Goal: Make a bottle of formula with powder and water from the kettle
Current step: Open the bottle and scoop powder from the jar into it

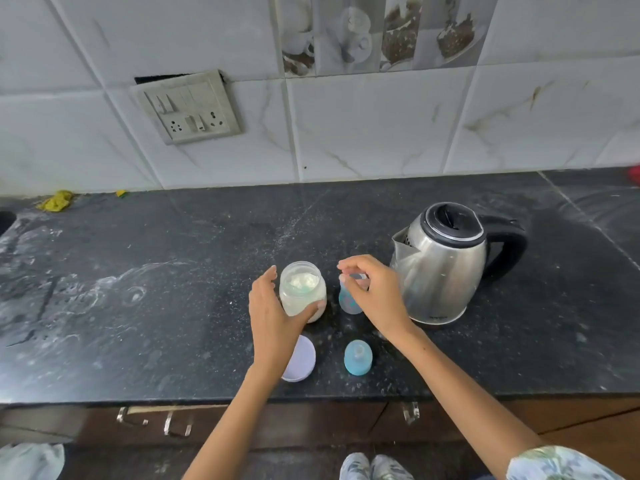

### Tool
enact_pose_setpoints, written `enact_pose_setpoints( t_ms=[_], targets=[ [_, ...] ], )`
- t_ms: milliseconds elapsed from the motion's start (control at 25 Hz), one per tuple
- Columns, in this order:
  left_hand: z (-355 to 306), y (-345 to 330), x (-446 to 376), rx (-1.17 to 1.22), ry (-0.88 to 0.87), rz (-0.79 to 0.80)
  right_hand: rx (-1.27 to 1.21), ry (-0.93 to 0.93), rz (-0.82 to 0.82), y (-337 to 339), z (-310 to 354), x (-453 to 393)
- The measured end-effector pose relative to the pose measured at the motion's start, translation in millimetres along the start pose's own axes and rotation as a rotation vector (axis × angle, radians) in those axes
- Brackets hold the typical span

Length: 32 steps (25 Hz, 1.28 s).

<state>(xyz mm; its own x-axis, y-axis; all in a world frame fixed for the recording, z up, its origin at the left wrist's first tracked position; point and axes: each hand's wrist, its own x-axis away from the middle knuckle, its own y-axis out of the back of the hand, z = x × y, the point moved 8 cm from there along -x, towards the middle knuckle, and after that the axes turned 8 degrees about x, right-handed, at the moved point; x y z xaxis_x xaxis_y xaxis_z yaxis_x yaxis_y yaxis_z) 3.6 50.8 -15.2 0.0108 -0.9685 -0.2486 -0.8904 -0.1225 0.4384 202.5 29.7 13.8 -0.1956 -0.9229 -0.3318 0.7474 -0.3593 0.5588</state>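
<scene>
Your powder jar (302, 292) stands upright and open near the middle of the counter, clear-walled and about full of white powder. Its pale round lid (300, 357) lies flat just in front of it, toward you. Just right of the jar stands your small clear baby bottle (349, 299), upright, with blue markings on its side; its top is partly hidden. The blue teat cap (358, 357) sits apart, in front of the bottle. Your steel kettle (441, 265) stands just right of the bottle, black lid shut, spout toward the bottle, black handle pointing right.
</scene>
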Motion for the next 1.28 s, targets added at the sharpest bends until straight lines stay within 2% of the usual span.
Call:
enact_pose_setpoints(
  t_ms=[80, 160, 400, 520, 760, 880, 1040, 1200, 1280],
  targets=[
    [12, -11, -10, -0.043, 0.100, 0.079, 0.047, 0.030, 0.121, -15, 9, -15],
    [16, -20, -18, -0.027, 0.122, 0.135, 0.175, 0.061, 0.259, -31, 20, -25],
    [19, -21, -18, 0.183, 0.144, 0.094, 0.683, 0.167, 0.532, -70, 45, -38],
    [15, -26, -12, 0.191, 0.118, 0.120, 0.860, 0.230, 0.592, -86, 47, -35],
    [15, -24, -8, 0.169, 0.090, 0.124, 0.641, 0.133, 0.585, -71, 33, -38],
    [12, -28, -7, 0.134, 0.065, 0.143, 0.667, 0.159, 0.692, -67, 30, -38],
    [12, -32, -7, 0.112, 0.042, 0.160, 0.685, 0.260, 0.765, -63, 31, -30],
    [11, -38, -5, 0.071, 0.006, 0.182, 0.859, 0.493, 0.812, -65, 40, -13],
    [8, -39, -5, 0.054, -0.011, 0.188, 0.856, 0.536, 0.816, -64, 41, -10]
  ],
)
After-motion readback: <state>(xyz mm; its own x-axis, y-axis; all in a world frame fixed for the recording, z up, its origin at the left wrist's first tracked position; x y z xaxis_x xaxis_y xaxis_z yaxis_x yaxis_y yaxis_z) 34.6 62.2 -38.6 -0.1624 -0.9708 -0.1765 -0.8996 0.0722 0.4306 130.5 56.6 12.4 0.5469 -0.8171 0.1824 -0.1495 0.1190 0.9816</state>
